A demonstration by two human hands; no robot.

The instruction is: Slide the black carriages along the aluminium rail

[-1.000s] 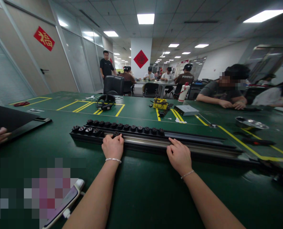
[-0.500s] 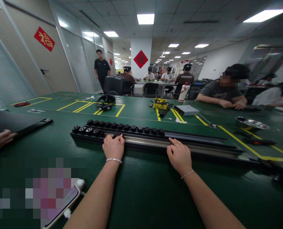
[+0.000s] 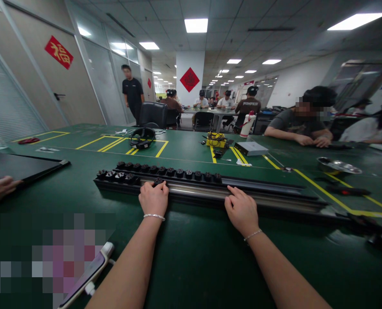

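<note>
So, long black rail [image 3: 210,191] lined with caps [image 3: 178,173]: left hand [image 3: 153,198] fingers pinch one cap [image 3: 158,182], right hand [image 3: 241,210] fingers spread flat on it; headphones [image 3: 142,138] behind.

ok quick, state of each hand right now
Left hand: closed on a black socket.
Right hand: open, resting on the rail.

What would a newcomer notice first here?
A long black rail stretches across the green table, with a row of small black pieces along its left part. The left hand and right hand rest on its near edge. A red diamond sign hangs on the pillar behind.
</note>
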